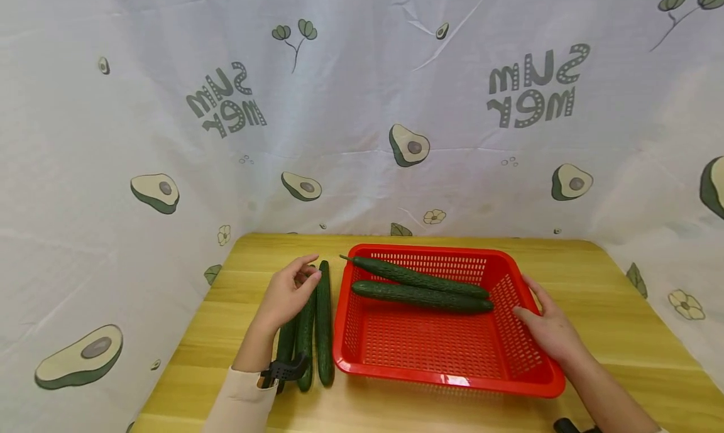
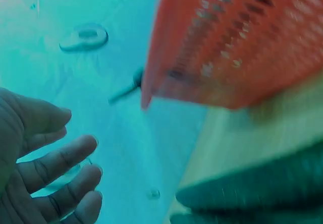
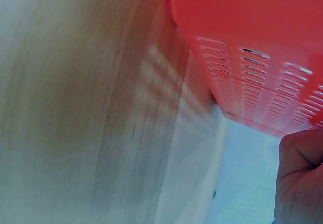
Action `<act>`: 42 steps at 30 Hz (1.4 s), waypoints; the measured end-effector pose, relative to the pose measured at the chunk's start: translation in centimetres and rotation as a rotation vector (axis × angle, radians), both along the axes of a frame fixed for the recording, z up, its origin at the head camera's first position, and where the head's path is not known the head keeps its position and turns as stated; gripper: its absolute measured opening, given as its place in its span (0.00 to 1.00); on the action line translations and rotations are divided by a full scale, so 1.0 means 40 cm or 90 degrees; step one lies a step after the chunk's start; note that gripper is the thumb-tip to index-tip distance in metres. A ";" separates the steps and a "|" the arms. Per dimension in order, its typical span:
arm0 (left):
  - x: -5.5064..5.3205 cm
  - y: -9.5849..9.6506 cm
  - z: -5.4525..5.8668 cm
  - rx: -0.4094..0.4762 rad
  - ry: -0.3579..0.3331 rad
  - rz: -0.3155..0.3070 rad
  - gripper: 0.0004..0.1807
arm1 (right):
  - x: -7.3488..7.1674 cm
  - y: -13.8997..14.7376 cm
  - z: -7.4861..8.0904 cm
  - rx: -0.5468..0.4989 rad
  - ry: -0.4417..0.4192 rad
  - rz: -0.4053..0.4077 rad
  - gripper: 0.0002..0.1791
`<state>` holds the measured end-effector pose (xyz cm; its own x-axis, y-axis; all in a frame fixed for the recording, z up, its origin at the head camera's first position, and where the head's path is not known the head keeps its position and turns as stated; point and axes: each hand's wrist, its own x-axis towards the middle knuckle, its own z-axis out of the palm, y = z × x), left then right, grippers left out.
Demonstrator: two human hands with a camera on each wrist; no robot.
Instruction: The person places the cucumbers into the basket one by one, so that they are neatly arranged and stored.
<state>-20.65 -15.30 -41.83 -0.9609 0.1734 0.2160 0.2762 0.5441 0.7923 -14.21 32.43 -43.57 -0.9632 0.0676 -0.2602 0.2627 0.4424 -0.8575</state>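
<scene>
A red plastic basket [image 1: 430,345] with slotted walls stands on the table. Inside it, along the far side, lie two long cucumbers, the upper cucumber [image 1: 418,276] with its stem poking past the left rim and the lower cucumber [image 1: 421,296] just below. My right hand [image 1: 545,326] grips the basket's right rim, thumb on the inner side and fingers outside. Left of the basket, three more cucumbers [image 1: 324,326] lie side by side. Over their far ends hangs my left hand [image 1: 288,295], fingers loosely bent and holding nothing; in the left wrist view its fingers are apart from the cucumbers [image 2: 252,183].
The yellow wood-grain table [image 1: 628,320] extends on both sides of the basket. Behind and beside it hangs a pale cloth [image 1: 351,106] printed with avocados. Each wrist wears a black strap, the left strap [image 1: 285,369] passing over the near part of the loose cucumbers.
</scene>
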 end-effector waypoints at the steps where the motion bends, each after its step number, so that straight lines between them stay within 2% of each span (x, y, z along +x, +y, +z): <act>1: 0.000 -0.009 -0.008 -0.004 -0.009 0.007 0.23 | 0.001 0.001 0.000 0.001 0.002 0.001 0.42; 9: 0.002 -0.066 -0.072 -0.050 -0.058 0.063 0.27 | 0.004 -0.001 0.001 -0.006 0.003 -0.005 0.43; 14: 0.007 -0.088 -0.109 -0.077 -0.091 0.072 0.31 | 0.004 -0.002 0.001 0.002 0.000 -0.003 0.42; 18: 0.006 -0.097 -0.126 -0.089 -0.103 0.077 0.33 | 0.003 -0.003 0.002 0.001 -0.004 -0.003 0.42; 26: -0.002 -0.107 -0.131 -0.091 -0.120 0.089 0.36 | 0.003 -0.004 0.004 -0.001 -0.008 -0.001 0.43; 34: 0.002 -0.110 -0.123 -0.139 -0.116 0.112 0.37 | 0.002 -0.001 0.005 0.006 -0.004 0.000 0.42; 42: 0.006 -0.112 -0.124 -0.169 -0.118 0.117 0.37 | 0.006 -0.005 0.008 0.009 0.000 -0.002 0.41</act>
<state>-20.41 -19.79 -46.79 -0.9997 0.0216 0.0062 0.0205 0.7646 0.6441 -13.98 32.25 -43.25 -0.9629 0.0742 -0.2596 0.2644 0.4544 -0.8507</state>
